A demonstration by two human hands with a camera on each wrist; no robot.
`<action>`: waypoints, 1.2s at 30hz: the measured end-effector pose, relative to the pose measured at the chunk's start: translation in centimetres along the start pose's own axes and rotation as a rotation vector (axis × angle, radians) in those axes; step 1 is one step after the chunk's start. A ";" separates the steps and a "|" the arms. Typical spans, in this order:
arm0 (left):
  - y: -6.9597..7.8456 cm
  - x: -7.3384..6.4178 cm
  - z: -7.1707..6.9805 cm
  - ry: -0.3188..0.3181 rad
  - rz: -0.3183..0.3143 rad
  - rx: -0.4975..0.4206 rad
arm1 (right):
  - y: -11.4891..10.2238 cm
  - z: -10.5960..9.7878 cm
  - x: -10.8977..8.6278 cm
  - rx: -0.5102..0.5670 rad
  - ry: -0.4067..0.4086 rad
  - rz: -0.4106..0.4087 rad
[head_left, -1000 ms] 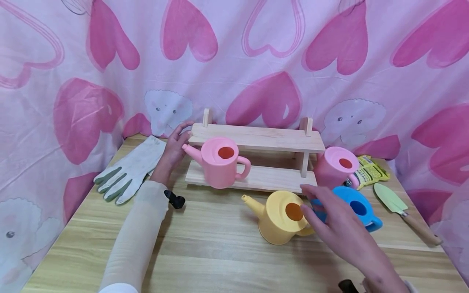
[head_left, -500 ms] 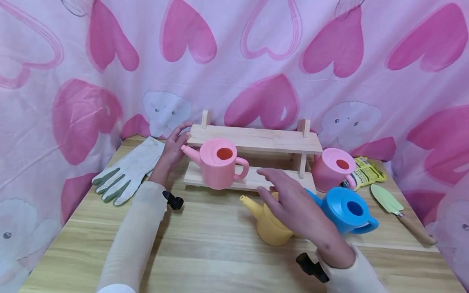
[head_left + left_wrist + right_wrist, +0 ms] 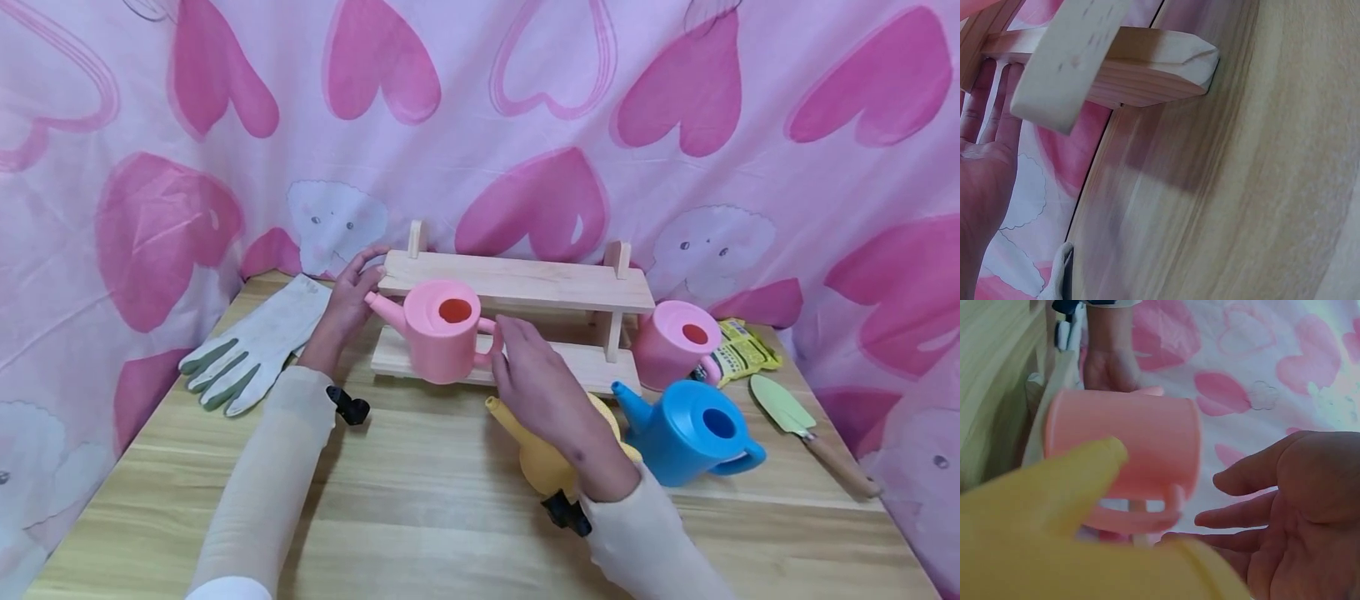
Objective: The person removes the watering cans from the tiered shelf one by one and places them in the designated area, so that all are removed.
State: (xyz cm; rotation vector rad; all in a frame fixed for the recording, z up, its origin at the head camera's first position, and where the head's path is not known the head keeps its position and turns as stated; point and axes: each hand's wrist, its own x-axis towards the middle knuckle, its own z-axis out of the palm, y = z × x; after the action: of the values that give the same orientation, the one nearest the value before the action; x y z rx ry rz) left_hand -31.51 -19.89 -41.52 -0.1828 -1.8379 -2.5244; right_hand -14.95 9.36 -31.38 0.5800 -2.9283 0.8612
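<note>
My left hand (image 3: 351, 293) touches the left end of the two-tier wooden shelf (image 3: 517, 279); in the left wrist view its fingers (image 3: 1007, 106) reach straight to the frame. A pink watering can (image 3: 438, 346) stands upright at the left of the lower tier, spout to the left. Beside its handle is my right hand (image 3: 536, 379), and in the right wrist view the fingers (image 3: 1235, 515) are extended, holding nothing. Below that hand a yellow watering can (image 3: 543, 467) stands on the table, partly hidden by hand and forearm.
A blue watering can (image 3: 678, 442) and a second pink watering can (image 3: 663, 350) stand to the right. Behind them lies a yellow packet (image 3: 750, 354), with a green trowel (image 3: 783, 404) at the far right. A white-and-green glove (image 3: 258, 346) lies left. Heart-patterned cloth (image 3: 465, 92) hangs behind.
My right hand has moved left, from beside the blue watering can across the yellow one to the pink can's handle. My left hand stays at the shelf's end.
</note>
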 end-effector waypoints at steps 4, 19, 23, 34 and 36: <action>0.1 0.0 0.0 0.000 0.000 0.014 | -0.5 0.9 1.1 0.005 -0.008 0.024; -0.1 0.1 0.0 -0.005 0.027 -0.026 | -1.1 2.0 2.5 -0.029 0.016 0.100; -0.2 0.1 0.0 -0.001 0.032 -0.026 | -1.1 1.9 2.6 -0.031 -0.004 0.116; -0.2 0.1 0.0 -0.012 0.028 -0.057 | -0.9 1.7 2.6 0.000 -0.007 0.081; -0.2 0.1 0.0 -0.009 0.026 -0.051 | -0.9 1.6 2.6 0.004 -0.005 0.070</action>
State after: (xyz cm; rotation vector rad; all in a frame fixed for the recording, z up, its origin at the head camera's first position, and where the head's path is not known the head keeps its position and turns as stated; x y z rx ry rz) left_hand -31.60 -19.84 -41.68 -0.2171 -1.7631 -2.5587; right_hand -16.94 6.90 -31.94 0.4831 -2.9689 0.8738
